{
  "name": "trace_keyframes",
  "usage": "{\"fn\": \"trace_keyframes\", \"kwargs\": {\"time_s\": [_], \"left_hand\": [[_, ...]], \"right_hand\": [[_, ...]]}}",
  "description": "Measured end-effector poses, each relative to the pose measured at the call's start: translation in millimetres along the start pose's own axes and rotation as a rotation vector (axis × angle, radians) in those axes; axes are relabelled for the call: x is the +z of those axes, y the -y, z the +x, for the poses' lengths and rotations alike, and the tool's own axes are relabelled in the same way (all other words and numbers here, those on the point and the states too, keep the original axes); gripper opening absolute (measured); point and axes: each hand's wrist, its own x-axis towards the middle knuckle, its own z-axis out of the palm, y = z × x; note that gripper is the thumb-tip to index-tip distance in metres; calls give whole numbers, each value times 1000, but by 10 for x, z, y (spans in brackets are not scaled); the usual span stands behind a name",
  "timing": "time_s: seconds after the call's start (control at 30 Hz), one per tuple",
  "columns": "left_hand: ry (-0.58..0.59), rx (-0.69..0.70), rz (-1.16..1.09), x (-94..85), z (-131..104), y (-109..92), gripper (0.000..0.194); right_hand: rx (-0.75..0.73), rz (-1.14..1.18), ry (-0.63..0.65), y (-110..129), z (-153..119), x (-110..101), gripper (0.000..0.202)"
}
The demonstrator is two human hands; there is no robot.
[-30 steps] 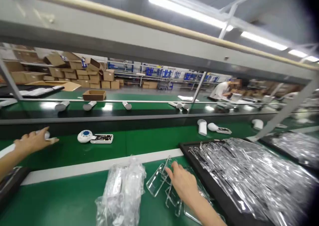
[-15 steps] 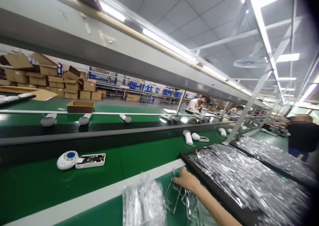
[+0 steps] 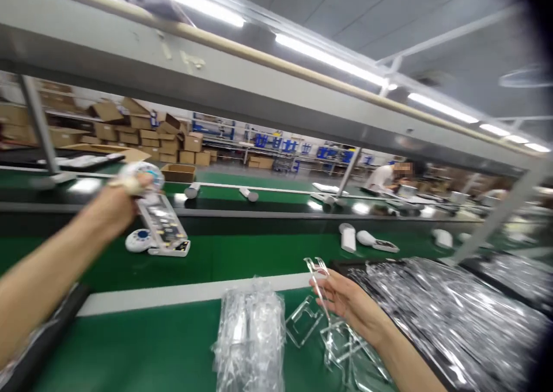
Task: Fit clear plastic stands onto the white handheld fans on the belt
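Note:
My left hand (image 3: 123, 199) is closed on a white device (image 3: 166, 222) with a round head and an exposed circuit board, held above the green belt. Behind and below it, a second white device (image 3: 139, 240) lies on the belt, partly covered. My right hand (image 3: 341, 300) grips a clear plastic frame (image 3: 318, 285), tilted upright between thumb and fingers. Under that hand, more clear frames (image 3: 305, 323) lie loose on the green surface. Left of them sits a bundle of clear plastic bags (image 3: 250, 340).
A black tray (image 3: 432, 311) heaped with clear parts stands at the right. More white devices (image 3: 348, 237) lie along the belt. A metal post (image 3: 496, 207) slants at right; an overhead shelf crosses above. Another person (image 3: 382, 177) works farther back.
My left hand has come into view, holding a white device. My right hand has lifted a clear frame off the surface. The view has turned left.

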Motion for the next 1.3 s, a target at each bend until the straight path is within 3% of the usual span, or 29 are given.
{"fn": "trace_keyframes", "kwargs": {"time_s": [0.07,0.17,0.27,0.4,0.53,0.67,0.77,0.87,0.93,1.07,1.17,1.3], "left_hand": [[49,-131,-112,83,-316,23,41],[48,-309,-281,405,-702,309,36],[46,-364,-354,669,-918,577,38],[80,-340,-372,764,-1020,709,49],[60,-312,-338,752,-1030,788,50],[27,-305,-348,730,-991,839,50],[-19,-272,-329,734,-958,800,55],[-33,-211,-363,758,-945,736,55],[25,-208,-384,764,-947,721,52],[204,-352,-204,724,-951,805,48],[107,-338,-138,720,-966,892,51],[-57,-223,-154,830,-1067,908,50]], "right_hand": [[-65,-40,83,54,68,248,53],[-309,-337,80,125,88,743,48],[-483,-627,2,185,1,1204,49],[-509,-897,20,217,-112,1539,58],[-548,-1044,-10,141,-72,1640,51],[-636,-1118,-84,-86,9,1663,52],[-548,-1103,5,-222,22,1651,57],[-438,-1116,84,-189,31,1639,60],[-465,-1150,58,-98,48,1633,62],[-578,-1223,-12,28,100,1606,59],[-584,-1031,-15,36,192,1582,56],[-523,-571,-206,64,392,1606,45]]}}
